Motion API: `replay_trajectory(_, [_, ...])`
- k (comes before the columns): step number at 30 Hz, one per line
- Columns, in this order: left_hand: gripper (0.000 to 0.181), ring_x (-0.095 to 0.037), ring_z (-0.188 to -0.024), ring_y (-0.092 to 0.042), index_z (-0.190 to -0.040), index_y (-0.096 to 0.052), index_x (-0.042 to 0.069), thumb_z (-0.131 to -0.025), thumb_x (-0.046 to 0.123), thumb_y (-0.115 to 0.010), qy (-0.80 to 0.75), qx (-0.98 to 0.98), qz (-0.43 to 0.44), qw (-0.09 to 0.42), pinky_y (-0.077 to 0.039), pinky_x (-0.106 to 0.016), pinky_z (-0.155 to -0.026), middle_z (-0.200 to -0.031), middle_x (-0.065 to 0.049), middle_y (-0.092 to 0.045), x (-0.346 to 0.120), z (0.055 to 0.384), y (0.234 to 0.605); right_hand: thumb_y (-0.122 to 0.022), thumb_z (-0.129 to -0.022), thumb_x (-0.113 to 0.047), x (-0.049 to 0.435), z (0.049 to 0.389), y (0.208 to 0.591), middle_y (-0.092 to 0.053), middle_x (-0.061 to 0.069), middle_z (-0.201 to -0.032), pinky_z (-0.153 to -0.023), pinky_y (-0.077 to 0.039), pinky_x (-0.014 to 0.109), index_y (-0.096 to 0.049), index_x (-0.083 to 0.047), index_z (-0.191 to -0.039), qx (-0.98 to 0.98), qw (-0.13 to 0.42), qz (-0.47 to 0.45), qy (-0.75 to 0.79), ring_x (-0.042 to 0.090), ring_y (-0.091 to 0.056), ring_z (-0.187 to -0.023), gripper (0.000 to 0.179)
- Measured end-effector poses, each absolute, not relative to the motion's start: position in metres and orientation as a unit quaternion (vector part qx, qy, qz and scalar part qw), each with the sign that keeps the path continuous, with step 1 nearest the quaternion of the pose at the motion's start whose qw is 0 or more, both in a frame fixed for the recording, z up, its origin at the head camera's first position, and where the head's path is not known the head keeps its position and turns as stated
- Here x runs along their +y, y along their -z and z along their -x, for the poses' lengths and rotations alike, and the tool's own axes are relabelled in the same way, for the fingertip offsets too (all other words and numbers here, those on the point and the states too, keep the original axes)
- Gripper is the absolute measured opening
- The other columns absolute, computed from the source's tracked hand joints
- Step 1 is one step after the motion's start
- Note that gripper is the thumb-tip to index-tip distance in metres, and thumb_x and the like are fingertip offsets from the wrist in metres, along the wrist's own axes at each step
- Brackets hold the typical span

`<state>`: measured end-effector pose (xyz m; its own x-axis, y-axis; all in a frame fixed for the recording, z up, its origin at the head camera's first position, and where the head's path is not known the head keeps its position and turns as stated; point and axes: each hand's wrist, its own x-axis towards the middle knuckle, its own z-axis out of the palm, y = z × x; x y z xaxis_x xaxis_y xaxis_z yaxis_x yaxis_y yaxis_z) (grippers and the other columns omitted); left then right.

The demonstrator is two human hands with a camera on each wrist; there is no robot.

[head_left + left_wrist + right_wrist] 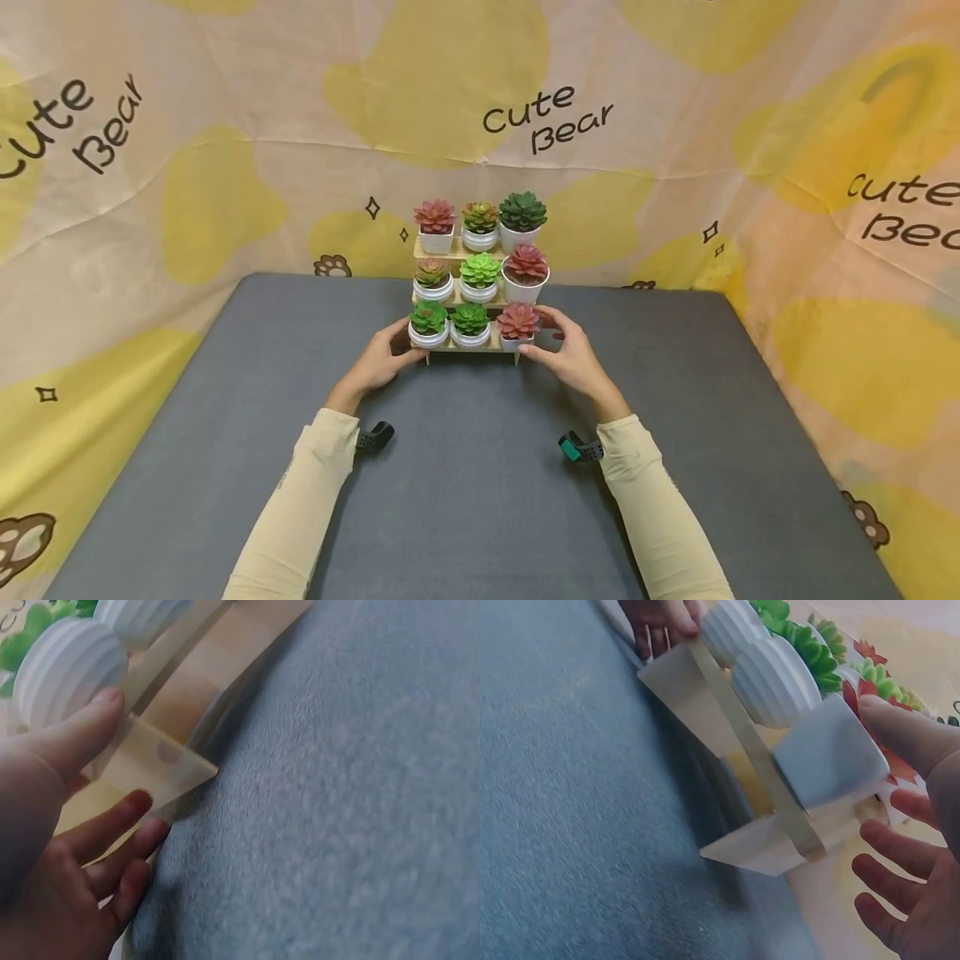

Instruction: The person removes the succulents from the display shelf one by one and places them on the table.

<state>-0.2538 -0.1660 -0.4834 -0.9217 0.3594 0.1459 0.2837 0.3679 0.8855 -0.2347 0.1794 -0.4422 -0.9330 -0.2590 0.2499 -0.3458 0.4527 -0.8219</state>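
Behind grey table [465,500], yellow-patched cloth [442,75]; toward table's far edge, three-tier shelf [765,772] bearing nine white pots [428,337], three per tier, each holding one succulent [470,317]: two green and one red in front, pinkish, bright green and red midway, red, mixed and dark green on top. At left end, left hand [378,358], thumb at front edge, clamped or not, cannot tell; at right end, right hand [573,354], fingers apart, thumb by square pot [832,754].
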Motion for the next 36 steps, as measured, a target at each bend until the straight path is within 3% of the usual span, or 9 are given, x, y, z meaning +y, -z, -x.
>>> replay_trajectory(7, [0.068, -0.043, -0.134, -0.052, -0.161, -0.025, 0.006, -0.103, 0.012, -0.059, -0.539, 0.812, -0.21, 0.076, -0.044, -0.054, -0.108, -0.148, -0.026, -0.052, -0.171, 0.25, 0.49, -0.078, -0.087, -0.012, 0.173, 0.232, 0.448, -0.062, 0.023, -0.133, -0.095, -0.044, 0.057, -0.049, -0.004, -0.147, -0.839, 0.049, -0.167, -0.515, 0.037, -0.057, -0.124, 0.067])
replay_trajectory(16, [0.068, -0.04, -0.131, -0.055, -0.162, -0.024, 0.009, -0.104, 0.015, -0.058, -0.531, 0.819, -0.207, 0.072, -0.044, -0.052, -0.108, -0.145, -0.024, -0.055, -0.169, 0.245, 0.493, -0.076, -0.089, -0.005, 0.169, 0.229, 0.453, -0.063, 0.027, -0.134, -0.085, -0.045, 0.042, -0.047, 0.002, -0.148, -0.829, 0.045, -0.15, -0.538, 0.035, -0.059, -0.12, 0.066])
replay_trajectory(26, [0.068, -0.04, -0.135, -0.052, -0.162, -0.025, 0.014, -0.104, 0.017, -0.059, -0.543, 0.81, -0.204, 0.085, -0.041, -0.057, -0.11, -0.15, -0.021, -0.051, -0.171, 0.248, 0.495, -0.072, -0.09, 0.0, 0.161, 0.21, 0.42, -0.066, 0.031, -0.12, -0.077, -0.047, 0.03, -0.053, 0.01, -0.139, -0.836, 0.037, -0.152, -0.527, 0.0, -0.054, -0.097, 0.054])
replay_trajectory(31, [0.067, -0.04, -0.135, -0.052, -0.162, -0.026, 0.014, -0.104, 0.018, -0.059, -0.543, 0.811, -0.202, 0.084, -0.042, -0.056, -0.11, -0.15, -0.021, -0.052, -0.171, 0.249, 0.491, -0.073, -0.089, 0.0, 0.16, 0.209, 0.417, -0.067, 0.032, -0.118, -0.074, -0.046, 0.028, -0.055, 0.011, -0.135, -0.828, 0.041, -0.152, -0.538, 0.006, -0.058, -0.097, 0.05])
replay_trajectory(36, [0.067, -0.04, -0.135, -0.052, -0.162, -0.026, 0.014, -0.104, 0.017, -0.058, -0.543, 0.811, -0.202, 0.083, -0.041, -0.056, -0.111, -0.15, -0.022, -0.051, -0.172, 0.249, 0.488, -0.075, -0.089, 0.0, 0.167, 0.227, 0.442, -0.068, 0.03, -0.122, -0.072, -0.045, 0.025, -0.054, 0.008, -0.137, -0.818, 0.04, -0.16, -0.551, 0.008, -0.06, -0.099, 0.053])
